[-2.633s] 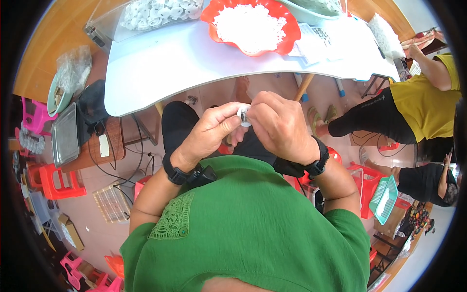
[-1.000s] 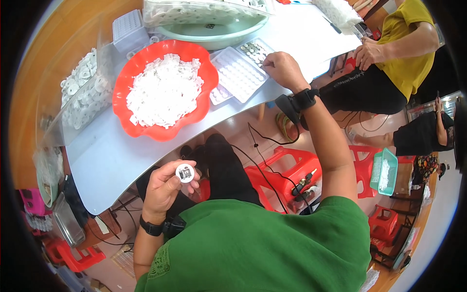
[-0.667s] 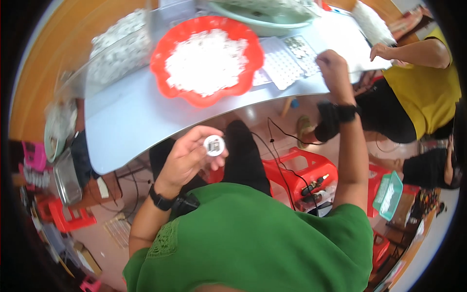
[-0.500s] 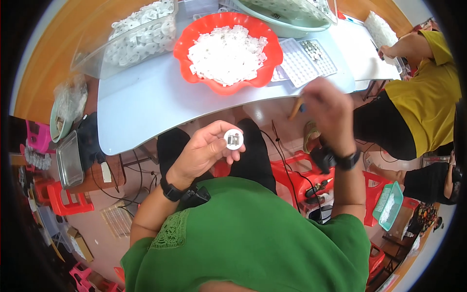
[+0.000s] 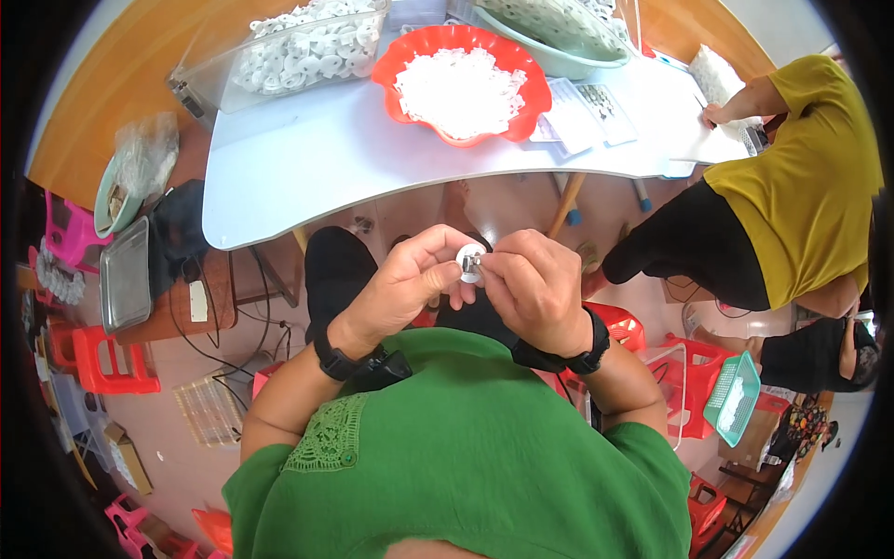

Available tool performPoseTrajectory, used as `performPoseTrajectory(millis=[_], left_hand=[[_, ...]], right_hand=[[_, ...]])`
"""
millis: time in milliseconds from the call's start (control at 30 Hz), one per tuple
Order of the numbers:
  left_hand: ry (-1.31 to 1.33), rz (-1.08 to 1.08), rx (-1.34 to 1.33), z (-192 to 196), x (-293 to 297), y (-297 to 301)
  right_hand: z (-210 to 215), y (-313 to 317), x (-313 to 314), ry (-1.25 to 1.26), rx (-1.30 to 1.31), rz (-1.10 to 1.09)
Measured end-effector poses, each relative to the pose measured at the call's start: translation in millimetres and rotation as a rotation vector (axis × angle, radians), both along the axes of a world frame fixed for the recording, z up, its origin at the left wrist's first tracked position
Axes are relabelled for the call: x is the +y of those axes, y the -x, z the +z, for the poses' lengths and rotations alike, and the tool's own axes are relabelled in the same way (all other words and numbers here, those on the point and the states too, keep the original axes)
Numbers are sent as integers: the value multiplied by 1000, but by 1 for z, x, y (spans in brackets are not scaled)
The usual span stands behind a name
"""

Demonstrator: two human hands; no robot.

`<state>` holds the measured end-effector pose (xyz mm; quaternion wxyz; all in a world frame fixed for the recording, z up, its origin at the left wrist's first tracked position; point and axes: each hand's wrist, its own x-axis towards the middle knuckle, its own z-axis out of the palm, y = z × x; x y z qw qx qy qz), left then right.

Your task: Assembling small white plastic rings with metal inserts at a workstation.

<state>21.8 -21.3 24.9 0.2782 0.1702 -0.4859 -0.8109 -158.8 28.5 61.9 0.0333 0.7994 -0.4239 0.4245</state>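
Observation:
Over my lap, just off the table's near edge, my left hand (image 5: 396,293) is closed on a small round white plastic piece (image 5: 467,252) with shiny metal parts in its middle. Thumb and fingers grip it by the rim, its metal side facing up. My right hand (image 5: 545,293) comes in from the other side, thumb and forefinger pinched against the metal parts. Whatever lies between those fingertips is too small and covered to make out. Beyond both hands, a red wavy-rimmed bowl (image 5: 386,82) full of small white plastic pieces sits on the pale table (image 5: 307,168).
A clear bin (image 5: 209,82) of white round parts stands at the back left. Right of the bowl lie a white tray (image 5: 575,126) and a tray of small silver pieces (image 5: 603,101); behind them is a pale green basin (image 5: 549,61). A person in yellow (image 5: 792,196) works at the right.
My right hand has come down and left from beside the trays to the round piece and now pinches at it. The left hand has shifted slightly right in the picture, still holding the piece.

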Motion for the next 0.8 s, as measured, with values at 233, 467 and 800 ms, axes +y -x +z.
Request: performPoseTrajectory(millis=[233, 467, 800], left_hand=[[142, 57, -69, -2, 12, -4], [150, 36, -193, 5, 16, -7], [73, 74, -128, -3, 19, 1]], right_hand=[[2, -4, 7, -55, 82, 82], [0, 1, 4, -194, 49, 147], [-5, 6, -1, -301, 42, 165]])
